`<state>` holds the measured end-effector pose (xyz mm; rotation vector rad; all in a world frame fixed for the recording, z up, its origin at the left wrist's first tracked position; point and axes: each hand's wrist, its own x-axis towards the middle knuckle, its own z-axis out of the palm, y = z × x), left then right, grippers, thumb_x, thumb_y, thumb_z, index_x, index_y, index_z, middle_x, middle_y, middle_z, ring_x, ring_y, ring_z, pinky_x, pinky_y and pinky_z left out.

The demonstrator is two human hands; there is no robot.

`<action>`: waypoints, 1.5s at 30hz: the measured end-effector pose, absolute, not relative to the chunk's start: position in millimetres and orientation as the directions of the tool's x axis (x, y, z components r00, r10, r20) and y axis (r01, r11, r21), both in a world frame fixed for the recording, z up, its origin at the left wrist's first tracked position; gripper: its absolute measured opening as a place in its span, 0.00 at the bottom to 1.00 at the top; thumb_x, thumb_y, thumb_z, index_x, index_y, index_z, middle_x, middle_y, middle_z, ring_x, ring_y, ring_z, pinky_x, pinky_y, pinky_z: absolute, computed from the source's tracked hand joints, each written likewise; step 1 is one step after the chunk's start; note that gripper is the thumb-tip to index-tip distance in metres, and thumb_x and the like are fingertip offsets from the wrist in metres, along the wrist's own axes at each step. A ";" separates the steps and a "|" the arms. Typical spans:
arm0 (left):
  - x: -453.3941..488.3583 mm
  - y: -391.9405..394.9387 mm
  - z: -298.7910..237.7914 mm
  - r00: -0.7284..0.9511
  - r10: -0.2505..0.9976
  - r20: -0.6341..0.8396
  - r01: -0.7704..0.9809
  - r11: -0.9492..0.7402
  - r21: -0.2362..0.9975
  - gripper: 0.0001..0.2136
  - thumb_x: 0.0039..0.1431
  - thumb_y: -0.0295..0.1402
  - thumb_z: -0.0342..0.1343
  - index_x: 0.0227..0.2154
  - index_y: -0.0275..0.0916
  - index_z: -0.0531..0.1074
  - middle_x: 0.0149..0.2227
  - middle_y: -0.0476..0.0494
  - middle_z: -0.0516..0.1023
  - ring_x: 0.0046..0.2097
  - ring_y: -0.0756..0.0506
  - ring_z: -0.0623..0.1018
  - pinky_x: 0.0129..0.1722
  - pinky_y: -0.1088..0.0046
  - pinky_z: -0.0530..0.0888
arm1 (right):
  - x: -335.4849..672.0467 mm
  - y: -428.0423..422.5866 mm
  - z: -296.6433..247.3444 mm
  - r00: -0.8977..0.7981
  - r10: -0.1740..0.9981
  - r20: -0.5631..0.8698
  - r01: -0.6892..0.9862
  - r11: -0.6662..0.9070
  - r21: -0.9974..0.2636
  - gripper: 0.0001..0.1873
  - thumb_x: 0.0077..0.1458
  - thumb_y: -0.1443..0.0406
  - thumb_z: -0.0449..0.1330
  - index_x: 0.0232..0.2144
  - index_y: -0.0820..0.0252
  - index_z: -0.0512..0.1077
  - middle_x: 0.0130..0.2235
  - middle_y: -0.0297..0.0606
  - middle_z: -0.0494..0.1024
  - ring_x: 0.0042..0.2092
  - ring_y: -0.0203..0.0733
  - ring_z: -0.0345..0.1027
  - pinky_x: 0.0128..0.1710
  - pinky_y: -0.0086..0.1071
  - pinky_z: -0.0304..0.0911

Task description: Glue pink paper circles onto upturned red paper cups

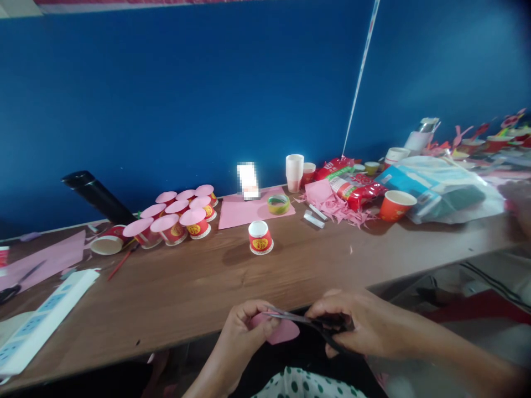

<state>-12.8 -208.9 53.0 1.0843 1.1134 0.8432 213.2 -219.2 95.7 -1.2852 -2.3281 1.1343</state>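
Observation:
My left hand (248, 331) pinches a rounded piece of pink paper (286, 331) between thumb and fingers, just off the table's front edge. In my right hand (352, 323) is a pair of scissors (292, 317) with dark handles. Their blades reach across to the left thumb and lie over the paper's upper edge; whether they are cutting cannot be made out. Straight ahead on the table, a red paper cup (260, 237) stands upside down by itself. To its left, several upturned red cups (173, 235) carry pink paper discs (165, 223) on top.
A white power strip (50, 318) lies at left, near a black bottle (99, 196) and a tipped cup (107, 245). Green tape (278, 204) rests on a pink sheet (236, 213). Pink scraps (332, 209), red packets (357, 189), an orange cup (397, 205) and a plastic bag (448, 190) crowd the right.

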 end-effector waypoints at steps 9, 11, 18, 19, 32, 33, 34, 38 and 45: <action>-11.7 -210.0 50.9 0.247 0.930 -0.274 0.021 0.278 0.960 0.08 0.43 0.33 0.60 0.25 0.33 0.73 0.25 0.45 0.74 0.28 0.51 0.69 0.30 0.77 0.65 | 213.7 -220.3 95.6 -0.584 0.805 -0.102 0.649 0.388 -0.654 0.13 0.47 0.66 0.59 0.38 0.52 0.72 0.31 0.31 0.73 0.32 0.35 0.65 0.30 0.23 0.53; -10.9 -209.7 51.5 0.248 0.932 -0.263 0.018 0.266 0.964 0.07 0.43 0.32 0.60 0.25 0.34 0.73 0.24 0.46 0.73 0.28 0.51 0.68 0.29 0.78 0.64 | 213.6 -220.9 97.1 -0.583 0.807 -0.098 0.652 0.392 -0.649 0.12 0.47 0.67 0.59 0.37 0.52 0.72 0.31 0.31 0.73 0.32 0.35 0.65 0.30 0.24 0.53; -10.2 -210.8 56.9 0.258 0.928 -0.267 0.027 0.269 0.963 0.06 0.44 0.33 0.60 0.23 0.34 0.73 0.24 0.47 0.73 0.28 0.51 0.68 0.29 0.78 0.64 | 213.3 -221.3 98.1 -0.582 0.808 -0.097 0.650 0.390 -0.652 0.12 0.47 0.67 0.59 0.37 0.51 0.73 0.31 0.31 0.73 0.32 0.35 0.65 0.30 0.24 0.53; -10.3 -211.1 57.2 0.259 0.928 -0.269 0.024 0.273 0.962 0.06 0.44 0.33 0.60 0.23 0.34 0.73 0.23 0.47 0.72 0.27 0.52 0.68 0.28 0.79 0.64 | 213.3 -221.1 97.7 -0.582 0.807 -0.097 0.648 0.389 -0.655 0.12 0.47 0.67 0.59 0.37 0.52 0.73 0.31 0.31 0.73 0.32 0.35 0.65 0.30 0.24 0.53; -9.6 -211.8 55.8 0.220 0.934 -0.283 0.005 0.289 0.957 0.08 0.43 0.34 0.61 0.24 0.34 0.73 0.23 0.47 0.72 0.28 0.51 0.69 0.29 0.78 0.65 | 213.8 -219.7 98.0 -0.583 0.806 -0.106 0.648 0.382 -0.659 0.11 0.47 0.67 0.60 0.36 0.51 0.73 0.30 0.30 0.73 0.32 0.34 0.64 0.30 0.23 0.52; -9.4 -211.8 56.0 0.219 0.933 -0.287 0.002 0.293 0.956 0.08 0.42 0.34 0.61 0.24 0.34 0.73 0.24 0.47 0.72 0.28 0.51 0.69 0.29 0.78 0.65 | 213.8 -219.9 97.9 -0.581 0.807 -0.107 0.651 0.382 -0.655 0.11 0.47 0.67 0.60 0.36 0.52 0.73 0.30 0.31 0.73 0.32 0.35 0.64 0.30 0.23 0.52; -9.2 -211.8 56.3 0.217 0.932 -0.291 0.002 0.297 0.955 0.08 0.42 0.34 0.61 0.24 0.34 0.73 0.23 0.47 0.72 0.28 0.51 0.69 0.29 0.78 0.64 | 213.9 -220.0 97.7 -0.578 0.809 -0.106 0.656 0.383 -0.650 0.11 0.47 0.67 0.59 0.36 0.52 0.73 0.30 0.31 0.73 0.33 0.35 0.65 0.30 0.23 0.53; -9.1 -211.8 57.3 0.222 0.931 -0.291 0.013 0.296 0.955 0.08 0.42 0.34 0.61 0.23 0.34 0.73 0.23 0.47 0.72 0.27 0.51 0.68 0.28 0.78 0.64 | 214.6 -219.4 97.2 -0.570 0.817 -0.090 0.666 0.395 -0.632 0.11 0.47 0.67 0.59 0.36 0.52 0.72 0.31 0.31 0.73 0.34 0.36 0.65 0.31 0.24 0.53; -8.6 -211.8 57.6 0.235 0.919 -0.316 -0.024 0.330 0.944 0.10 0.41 0.37 0.61 0.23 0.34 0.72 0.22 0.47 0.72 0.26 0.51 0.69 0.28 0.77 0.64 | 216.4 -219.2 91.9 -0.564 0.822 -0.081 0.631 0.365 -0.684 0.14 0.47 0.71 0.56 0.38 0.53 0.72 0.34 0.33 0.75 0.37 0.37 0.67 0.36 0.26 0.56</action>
